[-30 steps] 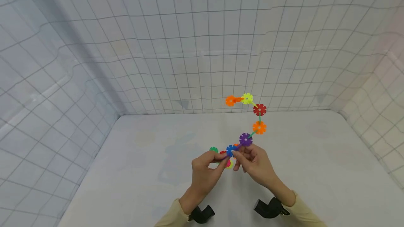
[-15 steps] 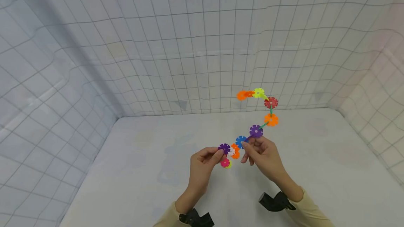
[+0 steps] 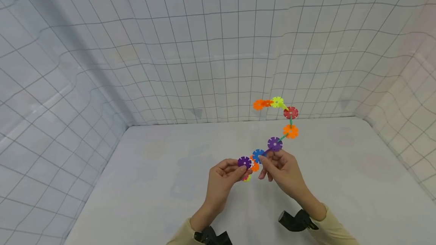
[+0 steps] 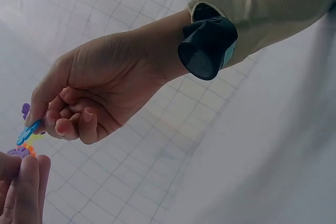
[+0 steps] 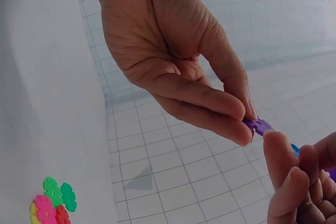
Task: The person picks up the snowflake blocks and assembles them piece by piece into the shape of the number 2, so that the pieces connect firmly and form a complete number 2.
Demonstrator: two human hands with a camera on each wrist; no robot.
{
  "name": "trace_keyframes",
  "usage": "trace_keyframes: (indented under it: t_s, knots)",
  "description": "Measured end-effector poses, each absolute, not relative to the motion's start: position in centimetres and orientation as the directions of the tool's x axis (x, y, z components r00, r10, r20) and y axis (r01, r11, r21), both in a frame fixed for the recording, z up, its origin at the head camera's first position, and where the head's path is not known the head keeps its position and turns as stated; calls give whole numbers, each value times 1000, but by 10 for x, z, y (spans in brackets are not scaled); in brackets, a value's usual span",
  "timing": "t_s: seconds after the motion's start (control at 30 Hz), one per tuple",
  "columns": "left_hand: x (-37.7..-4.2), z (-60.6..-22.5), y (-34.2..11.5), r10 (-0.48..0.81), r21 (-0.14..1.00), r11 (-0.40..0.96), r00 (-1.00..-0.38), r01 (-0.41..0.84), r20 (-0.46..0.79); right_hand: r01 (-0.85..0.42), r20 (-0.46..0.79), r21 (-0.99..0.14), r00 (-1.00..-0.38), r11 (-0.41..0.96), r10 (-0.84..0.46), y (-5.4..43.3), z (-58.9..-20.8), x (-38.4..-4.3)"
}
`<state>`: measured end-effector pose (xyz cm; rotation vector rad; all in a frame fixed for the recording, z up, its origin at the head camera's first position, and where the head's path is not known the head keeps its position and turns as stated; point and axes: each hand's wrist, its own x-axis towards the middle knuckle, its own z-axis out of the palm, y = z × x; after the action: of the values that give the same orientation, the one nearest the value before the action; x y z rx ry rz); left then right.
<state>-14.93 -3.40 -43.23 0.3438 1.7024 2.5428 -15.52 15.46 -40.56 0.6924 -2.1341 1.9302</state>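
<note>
My left hand [image 3: 219,184] pinches a dark purple notched disc [image 3: 244,162] by its lower edge, its face turned toward the head camera. Close by on the right, my right hand [image 3: 284,171] holds a chain of interlocked flower-shaped plastic discs near its lower end. Thumb and fingers there grip the blue disc [image 3: 258,155]. From it the chain curves up through a purple disc [image 3: 274,144], an orange disc [image 3: 291,131], a red disc [image 3: 291,112] and a yellow disc [image 3: 277,102] to orange ones. In the right wrist view, the left hand's purple disc [image 5: 258,125] appears near the right fingertips.
Loose discs lie on the white table [image 3: 153,184] behind the hands, among them orange discs [image 3: 255,167]; some are hidden. In the right wrist view, green discs [image 5: 53,191], a pink disc [image 5: 45,210] and a red disc [image 5: 62,215] lie together. Gridded white walls [image 3: 190,48] enclose the table.
The left hand has drawn its purple disc away from the blue one and turned it face-up, then come slightly back toward it. The right hand and chain have shifted right.
</note>
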Motion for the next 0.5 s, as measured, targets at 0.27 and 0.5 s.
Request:
trace_keyframes:
  t_s: [0.27, 0.5]
  knots:
    - [-149, -436, -33, 167, 917, -350, -951, 188, 259, -441, 419, -895, -882, 63, -215, 152, -407, -155]
    - [-151, -443, -32, 95, 885, -201, -891, 419, 443, -403, 374, -912, -894, 77, -247, 151, -409, -154]
